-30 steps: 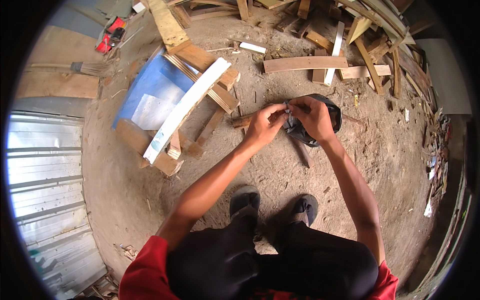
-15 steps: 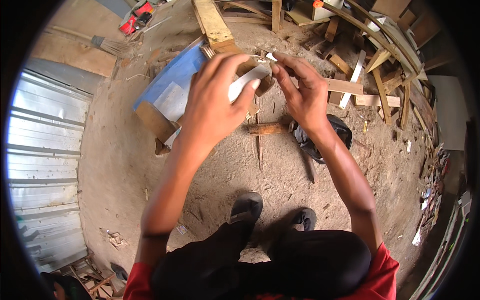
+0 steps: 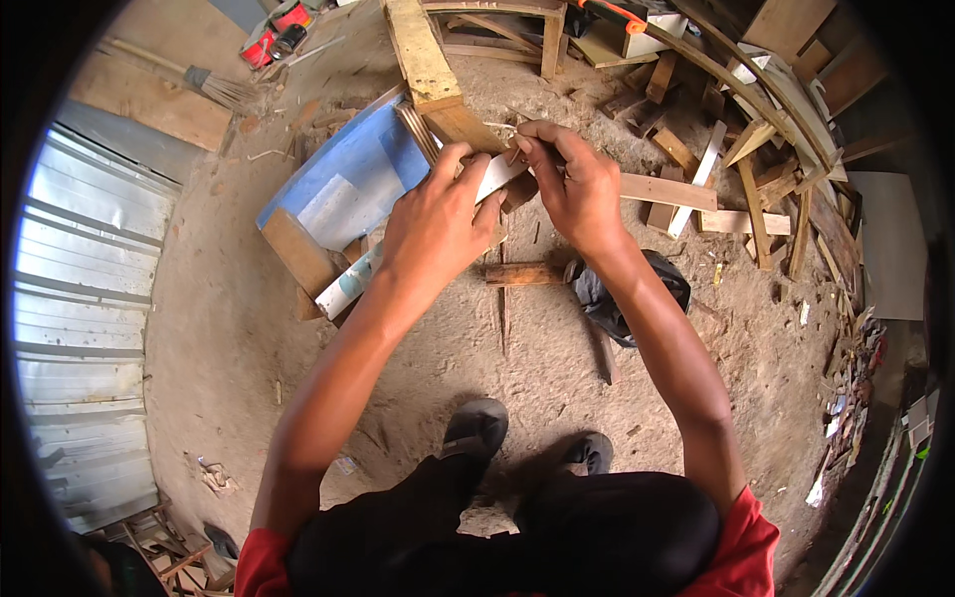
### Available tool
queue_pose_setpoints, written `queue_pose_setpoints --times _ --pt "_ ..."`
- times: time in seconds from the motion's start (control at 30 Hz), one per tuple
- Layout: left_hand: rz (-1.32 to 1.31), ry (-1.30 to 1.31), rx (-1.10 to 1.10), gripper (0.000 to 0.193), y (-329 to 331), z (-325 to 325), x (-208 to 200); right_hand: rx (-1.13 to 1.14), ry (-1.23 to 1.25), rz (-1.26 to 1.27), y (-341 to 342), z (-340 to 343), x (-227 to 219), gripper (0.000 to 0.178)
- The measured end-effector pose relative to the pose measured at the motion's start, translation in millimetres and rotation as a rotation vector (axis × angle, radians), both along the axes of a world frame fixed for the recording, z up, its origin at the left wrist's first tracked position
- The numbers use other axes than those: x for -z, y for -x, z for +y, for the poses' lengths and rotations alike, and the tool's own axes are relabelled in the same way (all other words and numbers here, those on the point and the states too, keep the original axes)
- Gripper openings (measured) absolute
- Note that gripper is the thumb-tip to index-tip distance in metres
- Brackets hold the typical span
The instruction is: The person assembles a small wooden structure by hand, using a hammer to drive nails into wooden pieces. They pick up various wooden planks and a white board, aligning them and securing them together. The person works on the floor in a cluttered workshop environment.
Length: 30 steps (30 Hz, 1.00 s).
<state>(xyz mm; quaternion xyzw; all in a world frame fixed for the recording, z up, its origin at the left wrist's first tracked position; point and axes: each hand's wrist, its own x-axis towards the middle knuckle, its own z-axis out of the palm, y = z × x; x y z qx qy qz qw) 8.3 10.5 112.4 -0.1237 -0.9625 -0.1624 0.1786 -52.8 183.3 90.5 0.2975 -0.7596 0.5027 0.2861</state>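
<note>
A long narrow board with a white face (image 3: 500, 175) runs up from lower left, a pale blue patch near its lower end. My left hand (image 3: 438, 221) is closed around its upper part, fingers on the far side and thumb on the near side. My right hand (image 3: 577, 189) pinches at the board's upper end, where a thin white strip shows only in part between thumb and forefinger. Against the board's far side stands a blue panel (image 3: 348, 174) with a paler patch. Beyond my hands, a thick yellowish wooden beam (image 3: 423, 55) reaches toward the board.
A black bag (image 3: 622, 298) lies beside a short wood block (image 3: 532, 275). Piled scrap wood (image 3: 766, 189) fills the far right, with an orange-handled tool (image 3: 617, 15) above it. Corrugated metal sheeting (image 3: 95, 328) stands at left; a broom (image 3: 214, 85) and red cans (image 3: 261, 48) lie far left.
My right hand has come down and left to the board's end, and its fingers have closed in. My left hand has tightened around the board. The view has shifted slightly.
</note>
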Motion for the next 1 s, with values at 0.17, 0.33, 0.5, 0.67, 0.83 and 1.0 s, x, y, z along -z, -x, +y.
queue_pose_setpoints --times 0.17,0.33,0.5,0.67,0.83,1.0 --pt "0.010 -0.013 -0.016 0.040 1.3 4.7 -2.4 0.003 -0.029 0.009 -2.3 3.1 0.6 0.020" --pt "0.023 0.008 -0.038 0.039 1.0 6.5 -0.6 -0.007 -0.019 0.000 0.9 3.4 -0.8 0.020" --pt "-0.028 -0.055 -0.054 0.038 0.0 8.2 -4.8 0.009 -0.031 0.042 3.9 1.2 -1.0 0.022" --pt "-0.041 -0.084 -0.064 0.037 2.6 7.6 -4.4 -0.013 -0.094 0.072 3.6 4.5 1.5 0.024" --pt "-0.018 -0.032 -0.046 0.040 2.7 4.7 -4.1 0.004 -0.088 0.003 0.3 5.3 -1.7 0.026" --pt "0.016 0.048 -0.048 0.048 2.7 6.2 -1.2 0.010 0.036 -0.052 6.5 13.0 0.5 0.028"
